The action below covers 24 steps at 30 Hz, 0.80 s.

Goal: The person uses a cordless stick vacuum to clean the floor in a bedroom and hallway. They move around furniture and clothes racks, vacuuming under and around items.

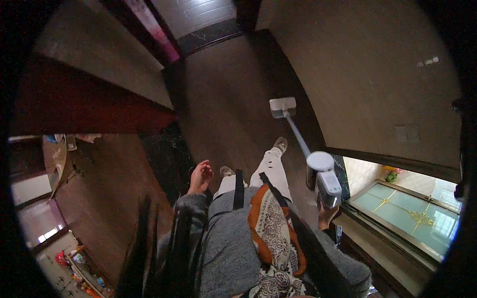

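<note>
With the right hand (326,214) clamped on a white stick vacuum (329,185) at near right and the left hand (201,176) empty, loosely open, a careless rightward swing could knock the far floor head (282,107) against the wall (367,74).

On the right, a beige wall (367,84) is seen, with a small pale fitting (428,62) and a square plate (407,134) mounted on it. Below, a glass panel (400,212) with gold ornament is framed in metal; a small green-and-red item (392,175) is placed just beside it. At the top, pale tiles (198,17) are edged by a dark stone threshold (211,36). On the left, a dark red panel (92,102) is seen; lower left, a shelf (89,275) is crowded with colourful items, too small to be identified.
</note>
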Tool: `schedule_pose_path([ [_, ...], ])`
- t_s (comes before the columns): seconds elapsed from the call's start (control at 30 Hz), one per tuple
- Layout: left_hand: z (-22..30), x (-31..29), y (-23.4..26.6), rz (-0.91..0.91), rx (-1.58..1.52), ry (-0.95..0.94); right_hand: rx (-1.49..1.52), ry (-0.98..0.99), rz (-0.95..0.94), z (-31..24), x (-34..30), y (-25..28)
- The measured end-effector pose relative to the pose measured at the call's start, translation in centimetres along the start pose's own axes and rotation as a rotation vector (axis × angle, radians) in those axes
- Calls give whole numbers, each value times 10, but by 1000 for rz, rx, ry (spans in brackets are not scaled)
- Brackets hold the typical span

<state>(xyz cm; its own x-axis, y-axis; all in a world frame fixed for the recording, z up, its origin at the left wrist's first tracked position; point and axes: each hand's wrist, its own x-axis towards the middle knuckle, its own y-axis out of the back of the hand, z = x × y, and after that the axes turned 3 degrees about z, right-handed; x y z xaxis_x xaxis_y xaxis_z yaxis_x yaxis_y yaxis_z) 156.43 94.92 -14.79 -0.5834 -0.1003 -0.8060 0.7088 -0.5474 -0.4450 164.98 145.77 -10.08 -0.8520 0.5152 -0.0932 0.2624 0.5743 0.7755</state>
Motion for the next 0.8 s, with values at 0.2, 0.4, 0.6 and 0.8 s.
schedule_pose_path([
  [0.2,-15,-8,-60,124,61,-13,-1,147,-70,-60,177,-59],
  [0.4,-33,-25,-122,216,-14,-78,-127,174,-213,-166,339,-120],
  [0.6,-58,-45,-155,329,-157,-109,-1,535,78,-216,441,-204],
  [0.8,-68,-71,-169,322,-202,-247,-250,487,-36,-252,506,-273],
])
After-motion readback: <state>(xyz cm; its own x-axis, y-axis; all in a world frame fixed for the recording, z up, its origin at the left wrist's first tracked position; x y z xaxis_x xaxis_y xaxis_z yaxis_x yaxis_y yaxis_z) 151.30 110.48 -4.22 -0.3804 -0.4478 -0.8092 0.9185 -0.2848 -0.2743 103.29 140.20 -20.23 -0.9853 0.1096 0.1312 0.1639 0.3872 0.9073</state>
